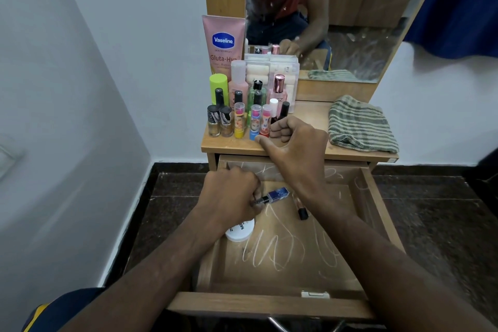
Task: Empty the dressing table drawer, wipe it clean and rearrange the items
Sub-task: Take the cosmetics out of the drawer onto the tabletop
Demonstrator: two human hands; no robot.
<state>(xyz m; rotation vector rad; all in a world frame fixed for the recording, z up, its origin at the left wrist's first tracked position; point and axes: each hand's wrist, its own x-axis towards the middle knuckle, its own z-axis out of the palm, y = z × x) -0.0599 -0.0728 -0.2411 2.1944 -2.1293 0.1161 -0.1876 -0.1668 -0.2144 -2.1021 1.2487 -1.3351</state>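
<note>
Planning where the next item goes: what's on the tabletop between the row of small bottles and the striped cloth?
In the head view, only the right hand, fingers curled, beside the small bottles; bare wood from there to the striped cloth.

Bottles crowd the tabletop's left before the mirror, cloth on its right; below, the open drawer holds a jar left and tubes behind.

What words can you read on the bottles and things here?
"Vaseline" and "Gluta-Hya": on the pink tube.
"ZZ" (partly hidden): on the rose-capped bottle.
White jar lid in the drawer: print partly covered, unreadable.
Small bottles' labels: too small to read.
</note>
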